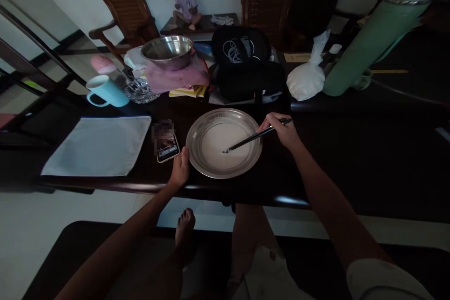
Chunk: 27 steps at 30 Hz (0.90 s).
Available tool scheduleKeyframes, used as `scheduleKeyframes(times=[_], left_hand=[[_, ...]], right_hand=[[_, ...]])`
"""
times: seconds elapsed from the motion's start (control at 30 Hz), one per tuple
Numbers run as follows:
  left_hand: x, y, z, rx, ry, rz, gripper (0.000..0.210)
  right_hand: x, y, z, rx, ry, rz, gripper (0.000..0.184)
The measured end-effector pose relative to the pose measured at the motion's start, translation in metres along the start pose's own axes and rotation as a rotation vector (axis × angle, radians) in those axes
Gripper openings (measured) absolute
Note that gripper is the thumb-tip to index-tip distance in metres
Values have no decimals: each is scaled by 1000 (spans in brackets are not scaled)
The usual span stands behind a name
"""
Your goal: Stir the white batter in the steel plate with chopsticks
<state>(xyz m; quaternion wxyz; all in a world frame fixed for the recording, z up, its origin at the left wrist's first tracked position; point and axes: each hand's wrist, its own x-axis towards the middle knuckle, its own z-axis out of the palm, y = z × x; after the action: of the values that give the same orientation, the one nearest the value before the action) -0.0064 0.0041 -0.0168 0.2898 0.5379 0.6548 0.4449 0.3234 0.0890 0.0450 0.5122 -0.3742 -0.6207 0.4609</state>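
A wide metal bowl [195, 159] of white, milky liquid [218, 138] stands on the dark table. My right hand [281, 129] is closed around a pair of black chopsticks [249, 139], held over the bowl's right rim. Their tips dip into the liquid near its middle. At the bowl's left side, my left hand [180, 168] grips the rim, thumb uppermost; its other fingers are mostly hidden. Just left of that hand lies a phone [168, 150] with its screen lit.
A pale zip pouch [98, 146] and a blue mug [108, 90] are at left. Behind the bowl are a steel basin [167, 54], a black bag [248, 75], a tied bag of white powder [305, 79] and a tall green thermos [376, 42]. Another person [185, 2] sits farther back.
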Motion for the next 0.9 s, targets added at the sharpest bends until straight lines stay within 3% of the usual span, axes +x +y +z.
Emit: scheduleKeyframes(times=[0.13, 0.33, 0.5, 0.7, 0.9], left_hand=[[-1, 0, -1, 8, -9, -15, 68], [0, -3, -1, -1, -21, -39, 66], [0, -3, -1, -39, -8, -52, 62], [0, -1, 0, -15, -17, -33, 66], [0, -2, -1, -22, -11, -44, 65]], right_hand=[[-1, -1, 1, -38, -75, 6, 45], [1, 0, -3, 7, 36, -12, 49], [-1, -1, 2, -30, -78, 5, 46], [0, -1, -3, -10, 42, -4, 47], [-1, -2, 1, -26, -73, 3, 46]])
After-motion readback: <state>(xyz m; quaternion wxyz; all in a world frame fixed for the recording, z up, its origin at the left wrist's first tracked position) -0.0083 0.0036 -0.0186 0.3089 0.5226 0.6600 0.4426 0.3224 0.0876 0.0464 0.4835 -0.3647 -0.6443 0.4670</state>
